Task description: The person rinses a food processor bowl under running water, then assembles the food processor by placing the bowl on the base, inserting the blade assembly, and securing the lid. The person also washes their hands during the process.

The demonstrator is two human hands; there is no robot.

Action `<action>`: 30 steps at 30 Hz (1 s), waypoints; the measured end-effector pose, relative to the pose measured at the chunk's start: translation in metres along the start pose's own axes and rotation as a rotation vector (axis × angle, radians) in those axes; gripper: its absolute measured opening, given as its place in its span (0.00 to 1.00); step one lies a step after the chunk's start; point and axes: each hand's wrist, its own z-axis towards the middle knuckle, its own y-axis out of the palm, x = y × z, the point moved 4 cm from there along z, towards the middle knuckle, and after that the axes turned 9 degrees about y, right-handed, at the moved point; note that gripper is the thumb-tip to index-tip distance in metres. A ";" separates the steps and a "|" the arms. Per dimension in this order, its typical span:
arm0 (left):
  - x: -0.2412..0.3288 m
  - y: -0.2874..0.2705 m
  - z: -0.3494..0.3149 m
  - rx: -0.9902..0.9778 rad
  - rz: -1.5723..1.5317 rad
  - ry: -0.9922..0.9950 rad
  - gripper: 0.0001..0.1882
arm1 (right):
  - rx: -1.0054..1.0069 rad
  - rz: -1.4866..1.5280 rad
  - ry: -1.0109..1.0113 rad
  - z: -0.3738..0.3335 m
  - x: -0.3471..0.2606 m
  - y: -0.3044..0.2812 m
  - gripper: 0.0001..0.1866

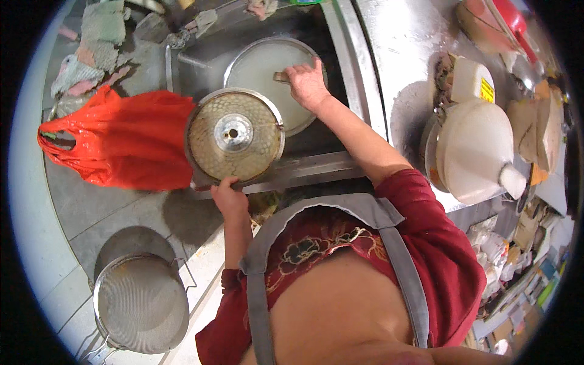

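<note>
My left hand (230, 198) is closed on the near rim of a round lid (210, 137). The lid has a metal edge, a mottled yellowish-grey face and a shiny centre disc with a hole. It is held tilted at the sink's left side, overlapping a wide round metal basin (258, 58) of cloudy water. Over that basin, my right hand (307, 85) has its fingers curled round a small brownish piece, too covered to name. A red plastic bag (134, 140) lies just left of the lid.
The sink's metal rim (359, 73) runs along the right. Rags (100, 45) lie at the far left. A round mesh strainer (143, 304) is at the lower left. On the steel counter stand a whitish rounded container (477, 149), a white jug (471, 79) and a red bowl (508, 18).
</note>
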 end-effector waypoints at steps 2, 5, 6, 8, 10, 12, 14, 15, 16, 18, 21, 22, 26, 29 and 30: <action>0.006 0.004 -0.003 -0.020 0.161 0.016 0.05 | 0.198 0.069 -0.040 -0.008 -0.001 -0.040 0.18; 0.020 0.010 -0.009 -0.284 0.612 0.206 0.05 | 0.328 0.241 0.003 -0.031 0.008 -0.084 0.18; 0.018 0.011 -0.009 -0.299 0.184 0.066 0.05 | 0.367 0.293 0.005 -0.044 0.012 -0.097 0.17; 0.023 0.010 -0.008 -0.353 0.343 0.163 0.04 | 0.432 0.358 0.013 -0.071 0.016 -0.119 0.16; 0.021 0.010 -0.002 -0.354 0.358 0.120 0.04 | 0.459 0.377 0.015 -0.102 0.021 -0.137 0.17; 0.022 0.019 0.001 -0.456 0.473 0.111 0.06 | 0.488 0.376 -0.008 -0.131 0.025 -0.152 0.17; 0.031 0.040 0.000 -0.609 0.469 0.208 0.08 | 0.517 0.367 0.008 -0.161 0.034 -0.167 0.17; 0.039 0.052 -0.002 -0.683 0.460 0.257 0.09 | 0.520 0.365 0.041 -0.183 0.037 -0.173 0.17; 0.042 0.065 -0.010 -0.707 0.423 0.229 0.10 | 0.527 0.352 0.064 -0.207 0.042 -0.182 0.17; 0.072 0.098 -0.039 -0.870 0.698 0.829 0.08 | 0.532 0.277 0.149 -0.256 0.052 -0.198 0.17; 0.084 0.130 -0.066 -0.825 -0.116 -0.218 0.12 | 0.591 0.214 0.390 -0.343 0.063 -0.213 0.18; 0.089 0.140 -0.076 -0.802 -0.061 -0.235 0.15 | 0.649 0.181 0.493 -0.374 0.068 -0.215 0.19; 0.101 0.154 -0.121 -0.981 -0.325 -0.370 0.26 | 0.832 0.093 0.993 -0.529 0.062 -0.206 0.20; 0.110 0.144 -0.133 -0.987 -0.340 -0.238 0.25 | 1.000 0.171 1.406 -0.618 0.053 -0.167 0.19; 0.122 0.153 -0.138 -1.111 -0.381 -0.206 0.28 | 1.025 0.206 1.534 -0.633 0.058 -0.161 0.20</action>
